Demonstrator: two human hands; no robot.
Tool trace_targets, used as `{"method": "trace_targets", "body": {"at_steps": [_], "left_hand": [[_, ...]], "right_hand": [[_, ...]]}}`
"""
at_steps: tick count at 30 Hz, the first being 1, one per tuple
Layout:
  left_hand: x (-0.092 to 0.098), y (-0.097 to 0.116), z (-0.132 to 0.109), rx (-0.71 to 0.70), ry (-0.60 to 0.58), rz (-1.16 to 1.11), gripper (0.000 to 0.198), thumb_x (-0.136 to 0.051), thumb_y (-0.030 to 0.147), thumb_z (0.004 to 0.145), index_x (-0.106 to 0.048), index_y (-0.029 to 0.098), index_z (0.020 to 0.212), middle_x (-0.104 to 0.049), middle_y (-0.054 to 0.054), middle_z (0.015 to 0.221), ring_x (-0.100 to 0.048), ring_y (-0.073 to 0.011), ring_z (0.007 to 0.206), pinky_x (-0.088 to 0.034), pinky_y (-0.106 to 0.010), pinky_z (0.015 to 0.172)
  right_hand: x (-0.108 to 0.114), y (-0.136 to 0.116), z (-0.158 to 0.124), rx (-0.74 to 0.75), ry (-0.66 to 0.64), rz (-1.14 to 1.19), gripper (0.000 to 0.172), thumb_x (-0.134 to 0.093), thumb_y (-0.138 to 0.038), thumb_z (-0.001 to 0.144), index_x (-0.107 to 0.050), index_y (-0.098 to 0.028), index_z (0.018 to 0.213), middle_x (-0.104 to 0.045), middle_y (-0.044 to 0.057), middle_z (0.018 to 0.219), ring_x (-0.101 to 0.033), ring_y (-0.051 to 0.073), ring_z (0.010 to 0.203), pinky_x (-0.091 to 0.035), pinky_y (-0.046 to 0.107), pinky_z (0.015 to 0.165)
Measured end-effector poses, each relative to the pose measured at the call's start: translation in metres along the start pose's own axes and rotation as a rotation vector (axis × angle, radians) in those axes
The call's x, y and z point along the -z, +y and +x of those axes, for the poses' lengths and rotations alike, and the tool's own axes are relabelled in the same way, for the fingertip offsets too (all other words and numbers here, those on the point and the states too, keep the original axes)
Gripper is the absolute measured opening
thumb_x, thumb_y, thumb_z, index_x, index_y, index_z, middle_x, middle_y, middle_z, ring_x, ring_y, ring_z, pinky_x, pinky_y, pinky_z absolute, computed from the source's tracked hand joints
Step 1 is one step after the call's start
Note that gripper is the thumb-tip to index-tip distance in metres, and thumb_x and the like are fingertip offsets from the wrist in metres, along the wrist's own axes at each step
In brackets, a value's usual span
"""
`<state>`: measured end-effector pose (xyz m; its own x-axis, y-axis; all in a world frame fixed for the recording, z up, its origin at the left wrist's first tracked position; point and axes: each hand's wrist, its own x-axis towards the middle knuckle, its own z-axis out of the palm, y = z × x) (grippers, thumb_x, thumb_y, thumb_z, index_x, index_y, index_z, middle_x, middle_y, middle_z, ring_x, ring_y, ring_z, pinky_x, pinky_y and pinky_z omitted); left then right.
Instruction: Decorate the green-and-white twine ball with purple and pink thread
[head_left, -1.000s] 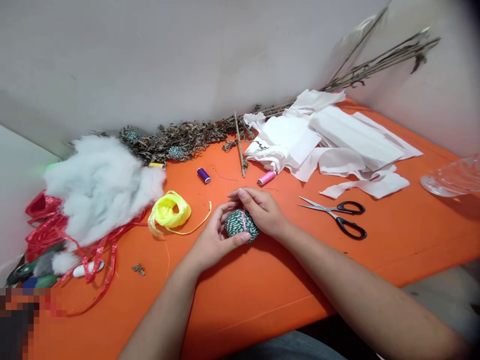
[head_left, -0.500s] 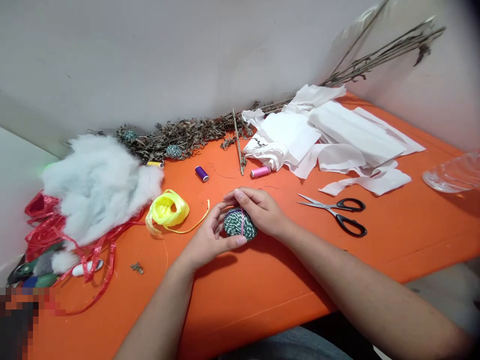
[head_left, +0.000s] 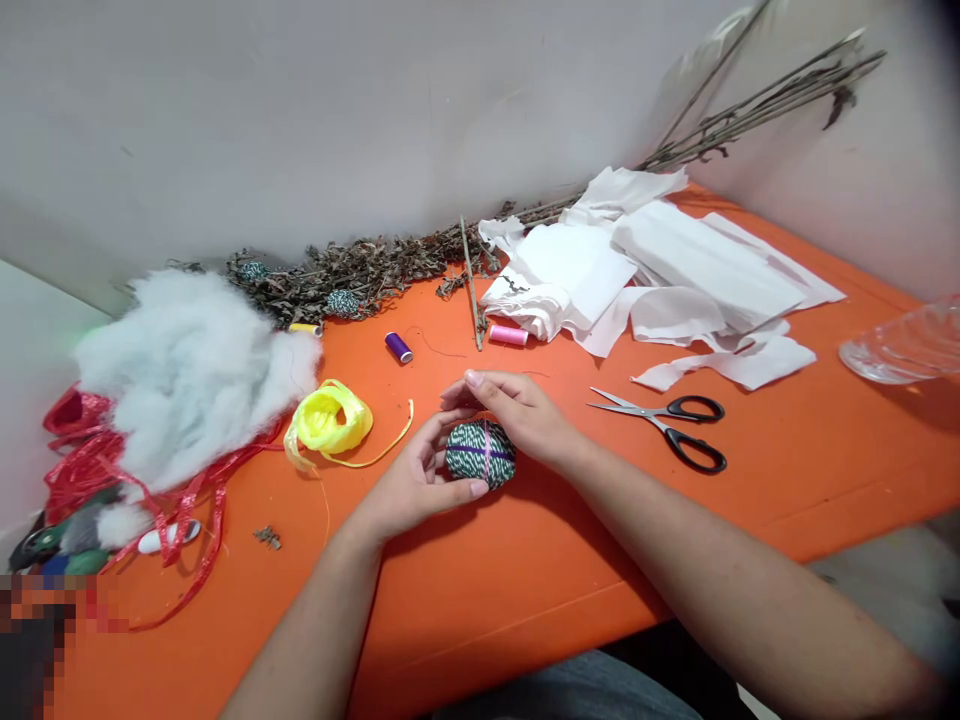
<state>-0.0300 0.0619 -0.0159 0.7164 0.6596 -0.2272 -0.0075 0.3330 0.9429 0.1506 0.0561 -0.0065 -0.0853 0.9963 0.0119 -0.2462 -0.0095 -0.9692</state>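
Note:
Between my hands is a ball of green-and-white twisted yarn (head_left: 469, 468), crossed by a purple band and a pink band. My left hand (head_left: 420, 475) is wrapped round its left side, thumb along the near edge and fingers behind. Curved over the far right side of the ball is my right hand (head_left: 517, 410), its thumb and fingers close together near the top; whether it pinches a thread is too small to tell. A purple thread spool (head_left: 399, 347) and a pink thread spool (head_left: 508, 335) lie beyond the hands.
Black-handled scissors (head_left: 667, 425) lie to the right, a clear glass (head_left: 896, 350) farther right. White cloth or paper strips (head_left: 697, 270) and dried stalks (head_left: 390, 265) line the back. At left are white stuffing (head_left: 187, 350), yellow ribbon (head_left: 330, 418) and red ribbon (head_left: 214, 535).
The ball has turned in my hands, so the purple band now runs across its visible face. My right hand has lifted slightly off its top. The view has shifted a little.

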Motion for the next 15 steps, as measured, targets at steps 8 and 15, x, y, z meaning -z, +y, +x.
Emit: {"method": "trace_targets", "body": {"at_steps": [8,15], "left_hand": [[-0.007,0.001,0.0,-0.016,-0.009,-0.022,0.058,-0.083,0.026,0.07,-0.055,0.024,0.121,-0.059,-0.007,0.124,-0.059,-0.023,0.111,-0.048,-0.034,0.094],[-0.015,0.0,0.005,-0.079,0.092,0.041,0.056,-0.08,0.031,0.073,-0.054,0.023,0.122,-0.061,-0.008,0.125,-0.055,-0.0261,0.121,-0.046,-0.037,0.1]], "right_hand": [[-0.004,0.003,-0.004,0.049,-0.01,-0.102,0.049,-0.053,-0.06,0.091,-0.074,-0.016,0.091,-0.073,0.007,0.09,-0.068,0.018,0.086,-0.054,0.031,0.081],[-0.008,0.004,-0.007,0.114,0.022,-0.129,0.048,-0.048,-0.056,0.095,-0.073,-0.016,0.093,-0.073,0.006,0.089,-0.069,0.017,0.086,-0.054,0.031,0.082]]}}
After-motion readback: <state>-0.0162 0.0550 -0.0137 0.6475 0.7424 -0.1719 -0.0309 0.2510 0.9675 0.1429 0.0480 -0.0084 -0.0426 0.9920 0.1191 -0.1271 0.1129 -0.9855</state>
